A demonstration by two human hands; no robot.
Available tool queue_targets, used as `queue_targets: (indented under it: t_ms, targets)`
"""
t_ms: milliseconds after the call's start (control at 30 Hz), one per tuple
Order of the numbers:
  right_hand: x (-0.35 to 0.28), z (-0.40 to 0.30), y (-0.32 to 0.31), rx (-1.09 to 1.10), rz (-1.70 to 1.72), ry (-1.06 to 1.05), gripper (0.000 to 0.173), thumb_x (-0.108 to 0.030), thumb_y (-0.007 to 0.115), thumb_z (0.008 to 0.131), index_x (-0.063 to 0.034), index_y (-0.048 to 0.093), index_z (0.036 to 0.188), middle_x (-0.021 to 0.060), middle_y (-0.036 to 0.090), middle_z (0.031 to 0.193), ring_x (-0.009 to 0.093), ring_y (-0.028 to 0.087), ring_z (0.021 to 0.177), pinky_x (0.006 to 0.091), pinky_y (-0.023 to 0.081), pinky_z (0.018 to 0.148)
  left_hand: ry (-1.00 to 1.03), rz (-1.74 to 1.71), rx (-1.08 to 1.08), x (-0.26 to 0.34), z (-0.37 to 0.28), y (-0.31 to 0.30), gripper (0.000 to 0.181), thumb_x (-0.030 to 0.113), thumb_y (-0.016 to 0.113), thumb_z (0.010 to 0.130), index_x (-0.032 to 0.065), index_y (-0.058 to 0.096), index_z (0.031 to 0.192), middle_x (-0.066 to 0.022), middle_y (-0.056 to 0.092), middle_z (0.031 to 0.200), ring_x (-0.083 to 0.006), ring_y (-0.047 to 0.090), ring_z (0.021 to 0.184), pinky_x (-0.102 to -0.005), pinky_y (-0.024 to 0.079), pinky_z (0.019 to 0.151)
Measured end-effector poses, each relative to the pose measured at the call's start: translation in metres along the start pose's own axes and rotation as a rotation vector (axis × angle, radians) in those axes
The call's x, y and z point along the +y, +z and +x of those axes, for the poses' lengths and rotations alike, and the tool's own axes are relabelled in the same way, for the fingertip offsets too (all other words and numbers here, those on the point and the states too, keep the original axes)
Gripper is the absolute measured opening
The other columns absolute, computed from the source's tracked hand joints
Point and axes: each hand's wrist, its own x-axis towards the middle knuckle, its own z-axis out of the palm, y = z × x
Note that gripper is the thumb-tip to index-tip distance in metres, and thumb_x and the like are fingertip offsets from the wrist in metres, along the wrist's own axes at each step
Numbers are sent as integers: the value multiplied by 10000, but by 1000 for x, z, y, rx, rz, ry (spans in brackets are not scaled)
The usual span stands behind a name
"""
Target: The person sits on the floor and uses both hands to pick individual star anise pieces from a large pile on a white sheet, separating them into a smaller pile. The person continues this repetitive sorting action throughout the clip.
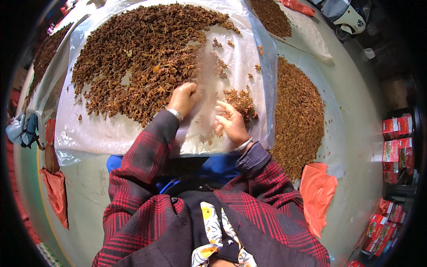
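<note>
A broad heap of dried star anise [133, 63] covers much of a pale plastic sheet [100, 133] in front of me. My left hand [182, 100] is curled into a loose fist at the heap's near right edge; its fingers hide whether anything is inside. To its right, my right hand [231, 123] is held with the fingers apart, and I see nothing between them. Beside those fingers lies a smaller pile of star anise [241, 102]. A few blurred pieces show on the sheet between and below my hands.
On the floor to the right spreads another brown heap [297, 116], with an orange-red plastic bag [318, 197] at its near end. Red packages [397, 143] are stacked at far right. A scooter [350, 20] stands at upper right. A red sack [55, 193] hangs at left.
</note>
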Motion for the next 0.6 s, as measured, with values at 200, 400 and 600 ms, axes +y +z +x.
queue_targets:
  t_ms: [200,400,600]
  targets:
    - [-8,-8,24,-92,322,37,162,13,540,864,26,557,1025,82,633,876,122,604,689,244,509,583,-390,-797,-157,50,-56,-2,93,69,562,908,46,571,819,19,566,696,-55,502,576,-199,414,501]
    - [-6,-40,31,-131,104,-166,78,29,566,849,2,597,916,80,628,742,130,591,575,249,483,512,-704,-1159,-136,57,-92,-1,87,109,545,907,55,548,838,-7,569,671,-69,486,507,-194,373,452]
    - [-53,-56,5,-179,255,-4,105,2,596,830,10,619,932,82,634,768,137,599,579,264,496,504,-47,-226,-652,23,-118,-8,93,115,590,864,62,594,788,-29,568,663,-114,530,546,-243,436,494]
